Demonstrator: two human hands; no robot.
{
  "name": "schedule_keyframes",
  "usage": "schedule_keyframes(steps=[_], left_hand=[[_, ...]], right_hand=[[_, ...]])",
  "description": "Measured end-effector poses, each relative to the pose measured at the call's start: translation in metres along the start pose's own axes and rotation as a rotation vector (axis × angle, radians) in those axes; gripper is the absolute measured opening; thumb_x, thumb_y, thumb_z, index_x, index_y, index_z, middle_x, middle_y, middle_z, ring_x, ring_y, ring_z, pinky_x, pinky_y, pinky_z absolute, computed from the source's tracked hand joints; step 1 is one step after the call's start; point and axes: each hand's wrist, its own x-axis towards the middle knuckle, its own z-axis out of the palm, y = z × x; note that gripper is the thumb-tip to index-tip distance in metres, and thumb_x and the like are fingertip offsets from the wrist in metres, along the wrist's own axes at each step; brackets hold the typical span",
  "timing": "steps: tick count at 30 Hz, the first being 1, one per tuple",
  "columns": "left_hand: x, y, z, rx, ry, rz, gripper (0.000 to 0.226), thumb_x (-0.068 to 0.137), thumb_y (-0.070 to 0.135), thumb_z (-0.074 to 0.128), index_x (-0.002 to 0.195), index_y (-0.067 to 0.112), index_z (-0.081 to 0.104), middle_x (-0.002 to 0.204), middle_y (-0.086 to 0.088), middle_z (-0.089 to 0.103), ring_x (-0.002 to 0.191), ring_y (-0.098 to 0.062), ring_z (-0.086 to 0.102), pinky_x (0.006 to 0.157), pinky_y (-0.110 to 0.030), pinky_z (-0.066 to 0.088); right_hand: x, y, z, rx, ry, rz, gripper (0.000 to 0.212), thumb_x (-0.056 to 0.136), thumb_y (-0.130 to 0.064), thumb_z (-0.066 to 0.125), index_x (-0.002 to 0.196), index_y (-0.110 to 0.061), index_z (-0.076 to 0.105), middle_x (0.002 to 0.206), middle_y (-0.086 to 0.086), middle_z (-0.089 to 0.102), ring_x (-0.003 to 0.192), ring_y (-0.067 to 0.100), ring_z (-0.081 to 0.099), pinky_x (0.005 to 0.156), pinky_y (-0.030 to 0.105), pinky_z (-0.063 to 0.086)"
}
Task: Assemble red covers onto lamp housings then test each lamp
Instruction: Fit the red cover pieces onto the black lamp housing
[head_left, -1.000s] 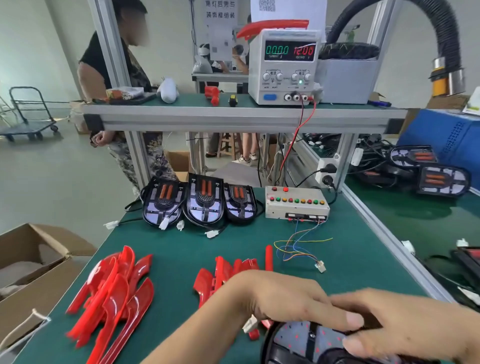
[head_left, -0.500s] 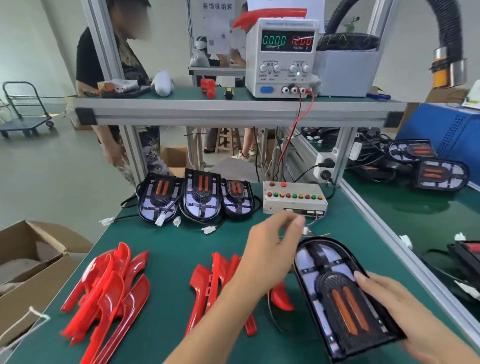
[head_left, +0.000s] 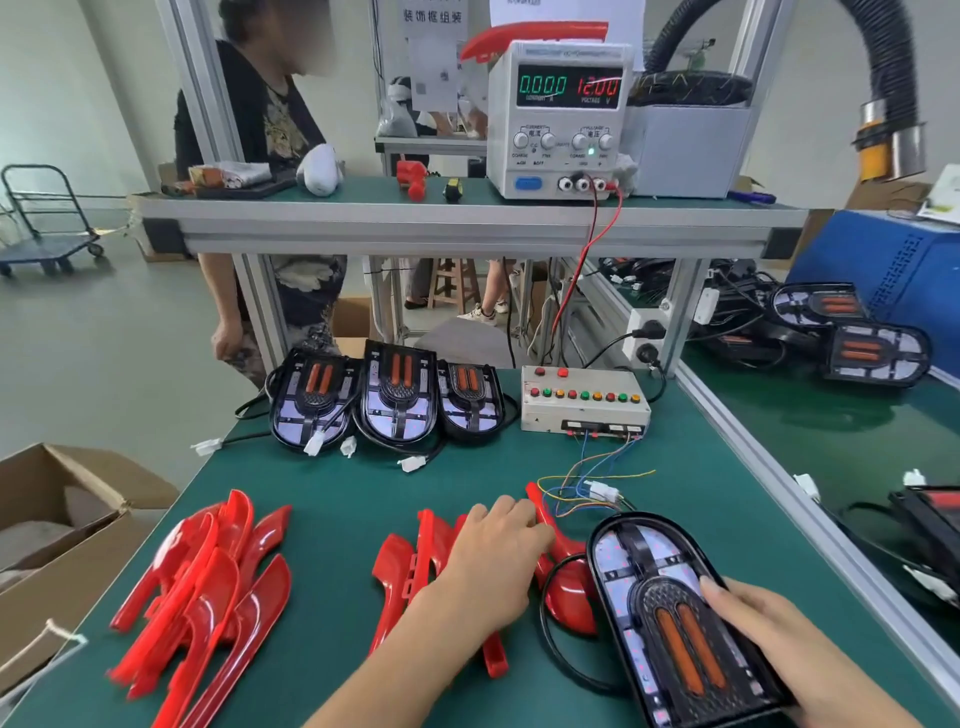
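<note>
A black lamp housing (head_left: 670, 597) with two orange strips lies flat at the front right of the green bench (head_left: 332, 499). My right hand (head_left: 779, 639) holds it at its near right side, thumb on top. My left hand (head_left: 493, 556) lies palm down on the middle pile of red covers (head_left: 400, 571), its fingers curled over one red cover (head_left: 566, 587) just left of the housing. Another heap of red covers (head_left: 208, 587) lies at the front left. Three more lamp housings (head_left: 395, 395) lean in a row at the back.
A test box with coloured buttons (head_left: 582, 400) stands at the back right, its coloured wires ending in a white plug (head_left: 602, 491). The power supply (head_left: 561, 119) sits on the upper shelf. A cardboard box (head_left: 62, 519) is at the left. A person (head_left: 260, 156) stands behind the bench.
My left hand dropped from near the test box onto the middle pile of red covers. The housing, tilted up before, now lies flatter under my right hand.
</note>
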Motion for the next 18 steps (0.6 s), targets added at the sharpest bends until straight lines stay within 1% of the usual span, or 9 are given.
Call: schedule_keyframes(steps=[2, 4, 8, 11, 13, 15, 16, 18], left_hand=[[0.004, 0.001, 0.002, 0.053, 0.018, 0.047, 0.040, 0.084, 0.007, 0.062, 0.122, 0.018, 0.054, 0.127, -0.007, 0.044, 0.116, -0.030, 0.042, 0.083, -0.037, 0.032], [0.006, 0.000, 0.002, 0.104, 0.031, 0.107, 0.039, 0.083, 0.005, 0.061, 0.120, 0.017, 0.054, 0.127, -0.010, 0.043, 0.115, -0.031, 0.042, 0.081, -0.037, 0.031], [0.007, -0.008, -0.001, 0.182, 0.037, 0.240, 0.036, 0.085, 0.008, 0.061, 0.119, 0.020, 0.056, 0.124, -0.006, 0.048, 0.113, -0.029, 0.045, 0.084, -0.038, 0.037], [0.009, -0.013, -0.010, 0.247, 0.032, 0.312, 0.029, 0.091, 0.009, 0.056, 0.117, 0.023, 0.057, 0.117, -0.001, 0.054, 0.113, -0.026, 0.045, 0.083, -0.037, 0.035], [0.011, -0.019, -0.018, 0.300, 0.040, 0.320, 0.024, 0.094, 0.011, 0.054, 0.114, 0.023, 0.056, 0.114, 0.001, 0.058, 0.113, -0.025, 0.045, 0.083, -0.036, 0.033], [0.013, -0.026, -0.026, 0.342, 0.060, 0.286, 0.021, 0.093, 0.012, 0.056, 0.112, 0.021, 0.056, 0.111, 0.000, 0.060, 0.112, -0.025, 0.046, 0.084, -0.036, 0.032], [0.014, -0.030, -0.031, 0.360, 0.074, 0.261, 0.022, 0.092, 0.011, 0.057, 0.112, 0.020, 0.056, 0.110, -0.001, 0.060, 0.112, -0.026, 0.046, 0.084, -0.036, 0.032], [0.015, -0.036, -0.047, 0.380, 0.119, 0.201, 0.025, 0.090, 0.009, 0.058, 0.113, 0.019, 0.056, 0.111, -0.002, 0.059, 0.112, -0.026, 0.046, 0.084, -0.036, 0.032]], right_hand=[[0.002, 0.002, -0.001, -0.002, -0.009, -0.001, 0.042, 0.086, -0.054, 0.062, 0.117, -0.029, 0.076, 0.120, 0.011, 0.075, 0.112, 0.030, 0.072, 0.105, 0.044, 0.048], [0.002, 0.003, -0.001, -0.009, -0.009, -0.007, 0.041, 0.088, -0.053, 0.061, 0.117, -0.028, 0.077, 0.120, 0.012, 0.075, 0.112, 0.031, 0.072, 0.105, 0.045, 0.049], [0.003, 0.006, 0.003, 0.008, 0.000, -0.030, 0.038, 0.092, -0.046, 0.060, 0.114, -0.021, 0.078, 0.117, 0.016, 0.075, 0.110, 0.034, 0.072, 0.102, 0.046, 0.051], [0.002, 0.003, 0.008, -0.001, 0.044, -0.066, 0.034, 0.087, -0.043, 0.062, 0.109, -0.025, 0.080, 0.113, 0.013, 0.077, 0.106, 0.028, 0.074, 0.101, 0.044, 0.051], [-0.001, 0.001, 0.010, -0.037, 0.061, -0.096, 0.031, 0.086, -0.043, 0.061, 0.105, -0.031, 0.081, 0.110, 0.008, 0.078, 0.105, 0.022, 0.075, 0.101, 0.041, 0.051], [-0.004, 0.001, 0.008, -0.035, 0.071, -0.112, 0.030, 0.086, -0.042, 0.059, 0.104, -0.032, 0.081, 0.109, 0.007, 0.079, 0.104, 0.020, 0.075, 0.097, 0.038, 0.051], [-0.005, 0.002, 0.007, -0.011, 0.075, -0.108, 0.031, 0.087, -0.041, 0.059, 0.105, -0.030, 0.081, 0.110, 0.009, 0.078, 0.104, 0.023, 0.075, 0.097, 0.040, 0.051], [-0.006, 0.004, 0.005, 0.054, 0.080, -0.087, 0.033, 0.089, -0.037, 0.059, 0.106, -0.018, 0.081, 0.110, 0.018, 0.077, 0.104, 0.033, 0.074, 0.102, 0.048, 0.051]])
